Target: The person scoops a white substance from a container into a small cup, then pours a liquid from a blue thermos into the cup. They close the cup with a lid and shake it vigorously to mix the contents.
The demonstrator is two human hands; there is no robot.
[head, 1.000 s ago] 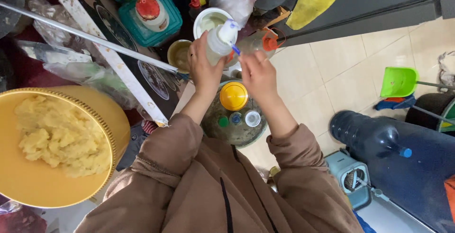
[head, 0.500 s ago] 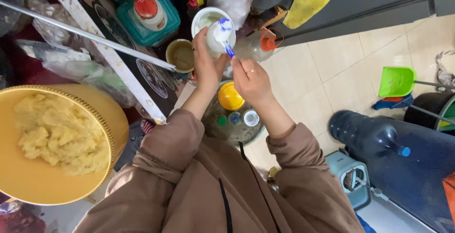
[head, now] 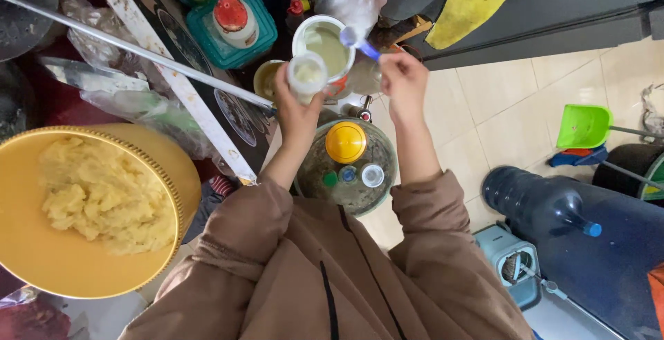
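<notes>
White open jar (head: 308,74) gripped in left hand (head: 294,108); right hand (head: 403,80) pinches blue-handled spoon (head: 358,41).

A small clear plastic jar (head: 307,75) with pale creamy contents is sitting upright and open near the top centre of the frame. Just right of it, a small spoon with a blue handle (head: 360,41) is tilting, its bowl hovering over a white round tub (head: 322,47) of pale liquid.
</notes>
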